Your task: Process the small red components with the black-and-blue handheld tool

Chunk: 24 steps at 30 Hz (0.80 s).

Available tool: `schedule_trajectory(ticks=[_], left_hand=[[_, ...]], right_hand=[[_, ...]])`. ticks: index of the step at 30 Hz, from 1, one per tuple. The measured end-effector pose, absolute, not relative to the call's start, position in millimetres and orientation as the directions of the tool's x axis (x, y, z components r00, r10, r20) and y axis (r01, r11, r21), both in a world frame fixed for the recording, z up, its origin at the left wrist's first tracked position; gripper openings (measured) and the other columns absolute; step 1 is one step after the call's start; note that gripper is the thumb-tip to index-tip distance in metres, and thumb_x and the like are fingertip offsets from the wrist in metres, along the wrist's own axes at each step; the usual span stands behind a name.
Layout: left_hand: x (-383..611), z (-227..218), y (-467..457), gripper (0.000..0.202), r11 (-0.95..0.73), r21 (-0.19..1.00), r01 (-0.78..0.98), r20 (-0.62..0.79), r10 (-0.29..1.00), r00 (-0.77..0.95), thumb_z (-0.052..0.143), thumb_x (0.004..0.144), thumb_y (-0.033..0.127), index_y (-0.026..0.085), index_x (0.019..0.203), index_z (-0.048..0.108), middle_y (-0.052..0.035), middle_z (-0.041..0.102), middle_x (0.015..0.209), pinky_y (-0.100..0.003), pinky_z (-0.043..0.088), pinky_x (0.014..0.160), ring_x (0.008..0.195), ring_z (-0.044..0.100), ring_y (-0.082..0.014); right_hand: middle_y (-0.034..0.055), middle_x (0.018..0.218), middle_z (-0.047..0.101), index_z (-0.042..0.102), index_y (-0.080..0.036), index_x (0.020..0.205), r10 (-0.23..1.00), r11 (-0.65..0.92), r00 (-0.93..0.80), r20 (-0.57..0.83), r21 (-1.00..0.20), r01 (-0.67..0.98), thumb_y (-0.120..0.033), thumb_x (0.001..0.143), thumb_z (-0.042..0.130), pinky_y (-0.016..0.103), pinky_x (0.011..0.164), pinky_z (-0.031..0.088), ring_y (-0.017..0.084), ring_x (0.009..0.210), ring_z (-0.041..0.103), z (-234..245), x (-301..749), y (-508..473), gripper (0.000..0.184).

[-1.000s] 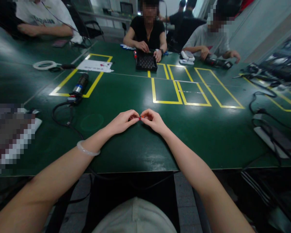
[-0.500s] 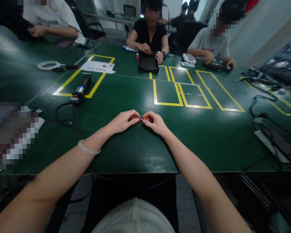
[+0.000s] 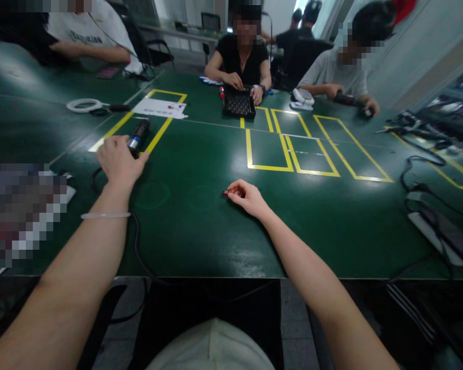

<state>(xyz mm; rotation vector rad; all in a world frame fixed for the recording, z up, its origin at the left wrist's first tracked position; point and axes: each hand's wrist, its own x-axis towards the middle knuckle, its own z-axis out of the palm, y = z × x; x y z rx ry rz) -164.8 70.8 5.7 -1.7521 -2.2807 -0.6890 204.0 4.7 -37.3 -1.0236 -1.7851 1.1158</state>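
Note:
My right hand (image 3: pixel 249 198) is closed, with fingertips and thumb pinching a small red piece (image 3: pixel 225 193) just above the green table. Its exact kind is too small to make out. My left hand (image 3: pixel 120 160) reaches over the rear end of a black corded cylindrical tool (image 3: pixel 139 134) with a silver and blue band. Thumb and fingers are spread apart around that end, which the hand hides. Whether they touch it I cannot tell. The tool lies across a yellow-taped rectangle (image 3: pixel 160 134), and its black cable (image 3: pixel 137 241) runs toward the table's front edge.
A white paper sheet (image 3: pixel 160 108) lies beyond the tool, near a white ring-shaped coil (image 3: pixel 85 106). Across the green table (image 3: pixel 200 236), a co-worker's hands are at a black tray (image 3: pixel 238 103). Another person holds a dark tool (image 3: pixel 349 98). Cables (image 3: pixel 428 180) lie at right.
My left hand has left the small red piece and moved left and forward to the black cylindrical tool. The right hand stays in place, keeping the red piece.

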Motion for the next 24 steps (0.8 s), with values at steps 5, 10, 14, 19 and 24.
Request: schedule_trajectory(ticks=[5, 10, 14, 19, 24], left_hand=[[-188, -3, 77, 0.082, 0.361, 0.191, 0.913, 0.2, 0.896, -0.396, 0.064, 0.086, 0.061, 0.003, 0.142, 0.045, -0.0232, 0.047, 0.145, -0.054, 0.04, 0.101, 0.126, 0.045, -0.038], [-194, -6, 83, 0.073, 0.386, 0.209, 0.898, 0.17, 0.89, -0.422, 0.056, 0.091, 0.06, 0.007, 0.142, 0.051, -0.0178, 0.052, 0.137, -0.05, 0.043, 0.097, 0.114, 0.05, -0.032], [-198, -5, 84, 0.072, 0.411, 0.243, 0.878, 0.139, 0.881, -0.451, 0.06, 0.09, 0.057, 0.012, 0.146, 0.05, -0.0151, 0.057, 0.134, -0.051, 0.046, 0.093, 0.107, 0.054, -0.0305], [-199, -4, 85, 0.069, 0.402, 0.245, 0.882, 0.132, 0.888, -0.441, 0.062, 0.09, 0.053, 0.015, 0.147, 0.05, -0.0133, 0.058, 0.134, -0.055, 0.049, 0.092, 0.108, 0.056, -0.0311], [-188, -1, 81, 0.067, 0.4, 0.236, 0.886, 0.134, 0.889, -0.437, 0.063, 0.088, 0.052, 0.018, 0.144, 0.05, -0.0121, 0.057, 0.134, -0.059, 0.049, 0.094, 0.112, 0.057, -0.0322]], right_hand=[[-0.001, 0.077, 0.063, 0.063, -0.018, 0.094, 0.903, 0.295, -0.386, 0.188, -0.925, 0.24, -0.034, 0.082, 0.066, 0.025, 0.063, 0.043, 0.011, 0.065, 0.052, -36, 204, 4, 0.02], [-0.0008, 0.078, 0.063, 0.063, -0.018, 0.094, 0.903, 0.306, -0.384, 0.194, -0.916, 0.257, -0.033, 0.083, 0.066, 0.025, 0.065, 0.044, 0.011, 0.066, 0.053, -36, 205, 4, 0.019], [-0.0005, 0.078, 0.064, 0.064, -0.018, 0.096, 0.901, 0.305, -0.389, 0.191, -0.917, 0.257, -0.033, 0.084, 0.066, 0.025, 0.065, 0.044, 0.011, 0.066, 0.053, -37, 205, 5, 0.02], [-0.0008, 0.078, 0.062, 0.063, -0.018, 0.096, 0.9, 0.299, -0.396, 0.184, -0.921, 0.251, -0.033, 0.084, 0.065, 0.025, 0.064, 0.044, 0.011, 0.066, 0.053, -37, 205, 6, 0.02], [-0.0015, 0.078, 0.062, 0.062, -0.018, 0.096, 0.895, 0.312, -0.399, 0.197, -0.917, 0.247, -0.03, 0.082, 0.064, 0.025, 0.063, 0.043, 0.01, 0.063, 0.05, -36, 205, 7, 0.018]])
